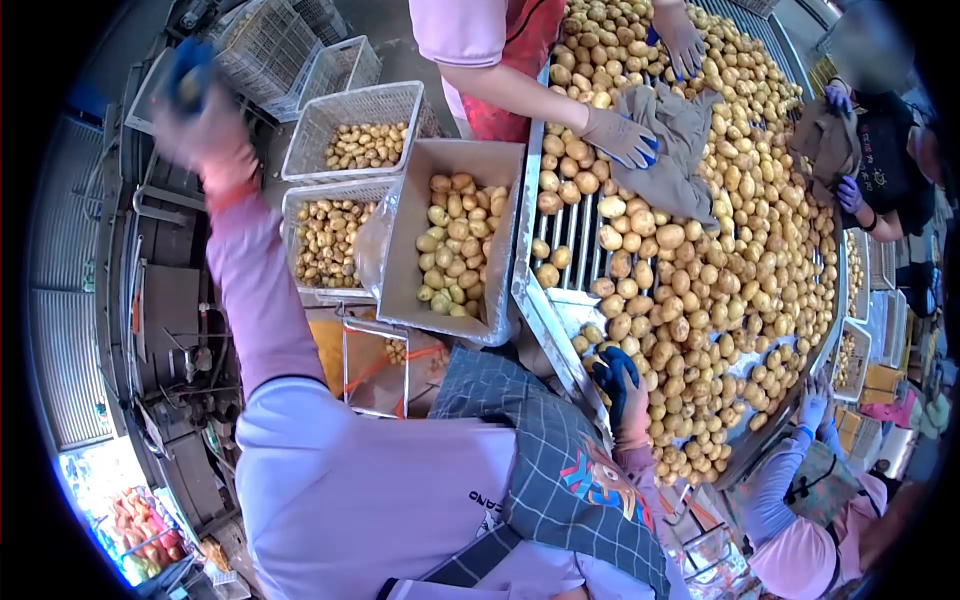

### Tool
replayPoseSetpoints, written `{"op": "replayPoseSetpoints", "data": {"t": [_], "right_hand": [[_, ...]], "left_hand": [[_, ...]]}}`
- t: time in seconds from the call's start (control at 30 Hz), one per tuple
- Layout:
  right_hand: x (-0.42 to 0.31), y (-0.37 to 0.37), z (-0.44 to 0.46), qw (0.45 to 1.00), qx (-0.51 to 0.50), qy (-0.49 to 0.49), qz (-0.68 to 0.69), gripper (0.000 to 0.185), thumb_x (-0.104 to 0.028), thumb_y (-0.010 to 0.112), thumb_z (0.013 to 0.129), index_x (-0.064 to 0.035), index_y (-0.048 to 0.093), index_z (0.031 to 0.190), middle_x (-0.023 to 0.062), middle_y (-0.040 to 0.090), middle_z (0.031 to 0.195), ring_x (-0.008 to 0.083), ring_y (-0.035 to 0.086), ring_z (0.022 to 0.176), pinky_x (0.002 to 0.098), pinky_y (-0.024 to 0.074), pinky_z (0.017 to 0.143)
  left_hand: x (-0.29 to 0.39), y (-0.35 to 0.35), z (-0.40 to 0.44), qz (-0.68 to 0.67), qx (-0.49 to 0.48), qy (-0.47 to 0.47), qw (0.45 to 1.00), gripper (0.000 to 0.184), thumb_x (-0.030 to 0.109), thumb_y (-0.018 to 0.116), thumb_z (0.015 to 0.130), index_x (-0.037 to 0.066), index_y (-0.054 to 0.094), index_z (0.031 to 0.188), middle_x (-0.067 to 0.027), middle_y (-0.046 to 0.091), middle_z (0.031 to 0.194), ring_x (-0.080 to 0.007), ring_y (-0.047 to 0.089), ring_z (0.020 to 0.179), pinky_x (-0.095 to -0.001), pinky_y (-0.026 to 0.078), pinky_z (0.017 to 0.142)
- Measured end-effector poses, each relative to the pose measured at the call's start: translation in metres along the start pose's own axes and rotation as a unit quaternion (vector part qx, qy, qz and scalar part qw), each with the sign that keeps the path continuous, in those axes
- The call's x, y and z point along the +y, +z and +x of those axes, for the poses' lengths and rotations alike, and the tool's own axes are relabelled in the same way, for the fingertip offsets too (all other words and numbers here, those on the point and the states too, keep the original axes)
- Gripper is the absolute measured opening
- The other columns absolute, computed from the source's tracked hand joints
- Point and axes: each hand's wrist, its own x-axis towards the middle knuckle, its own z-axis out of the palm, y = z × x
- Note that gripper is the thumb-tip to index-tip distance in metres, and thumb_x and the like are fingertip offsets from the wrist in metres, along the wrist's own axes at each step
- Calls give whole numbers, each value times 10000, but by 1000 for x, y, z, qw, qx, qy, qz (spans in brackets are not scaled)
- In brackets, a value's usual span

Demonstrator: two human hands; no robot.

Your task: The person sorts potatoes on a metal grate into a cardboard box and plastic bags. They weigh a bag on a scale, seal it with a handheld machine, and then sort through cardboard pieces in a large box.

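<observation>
My left hand (208, 130), in a glove with blue fingertips, is raised far out to the left, near stacked crates. Motion smears its fingers, so what it holds, if anything, does not show. My right hand (622, 392), also in a blue-fingered glove, is at the near edge of the sorting table, beside the heaped potatoes (690, 330). Its fingers are curled, and whatever lies inside them is hidden. A cardboard box (400, 255) lined with plastic stands against the table, partly filled with potatoes. Metal rollers (585, 235) show between the potatoes.
Plastic crates of potatoes (300, 215) stand left of the box. Across the table, a co-worker's gloved hand (618, 138) rests on a brown cloth (670, 140). Other workers stand at the right side. Metal machinery (170, 330) lines the left.
</observation>
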Motion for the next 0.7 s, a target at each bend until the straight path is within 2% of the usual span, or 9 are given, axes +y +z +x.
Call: {"op": "replayPoseSetpoints", "data": {"t": [0.03,0.17,0.23,0.27,0.3,0.33,0.43,0.53,0.7], "right_hand": [[3,-4,-2,999,14,19,30,315,-153,495,977,61,552,1201,116,619,1109,188,624,996,298,519,858],[8,-17,-11,989,95,-2,113,326,-161,508,973,52,549,1216,113,618,1114,211,626,992,322,508,883],[17,-22,-14,984,164,-45,58,349,-152,537,949,71,543,1217,118,619,1150,221,610,1056,323,480,917],[25,-25,-11,979,165,-84,-83,374,-165,563,929,40,540,1241,132,619,1171,248,604,1077,340,470,936],[30,-30,-14,952,181,-111,-222,405,-179,590,910,10,537,1264,146,620,1192,275,598,1098,357,460,954],[17,-27,-25,933,121,-111,-321,470,-218,629,872,-72,528,1306,173,569,1277,324,533,1197,397,396,1035],[50,-71,-46,746,18,-143,-650,479,-342,576,868,-182,533,1317,146,458,1399,358,369,1326,509,225,1131],[75,-113,-64,770,124,-171,-602,454,-333,580,858,-235,548,1301,121,469,1392,341,365,1333,522,196,1140],[90,-120,-70,775,182,-159,-584,374,-303,602,828,-236,628,1195,111,453,1407,341,362,1335,533,189,1142]], "left_hand": [[-8,8,-7,117,-117,-125,978,350,137,629,893,-68,569,1171,-140,657,914,-163,619,755,-251,521,643],[-7,36,-135,-120,-146,-361,913,495,169,634,905,-102,461,1281,-199,517,1273,-238,510,1136,-343,386,999],[75,47,-224,15,-209,-255,944,504,143,645,872,-70,472,1294,-201,557,1229,-282,538,1119,-368,409,983],[97,48,-262,-135,-337,-324,874,501,105,636,845,-18,490,1308,-195,563,1238,-285,530,1163,-358,406,995],[141,52,-296,-159,-403,-297,851,515,121,645,818,17,511,1305,-212,553,1251,-321,521,1178,-403,384,1012],[169,56,-329,-142,-472,-81,867,578,201,666,807,19,488,1325,-225,549,1246,-370,523,1139,-466,353,1027],[276,28,-405,-125,-793,-11,596,747,413,663,794,73,405,1407,-257,432,1378,-411,411,1276,-504,256,1098],[329,15,-400,-149,-793,231,544,691,439,665,787,131,473,1376,-268,441,1366,-410,430,1263,-479,289,1088],[291,53,-398,-297,-815,-200,455,420,242,676,825,85,624,1211,-227,613,1170,-327,606,1066,-364,466,928]]}}
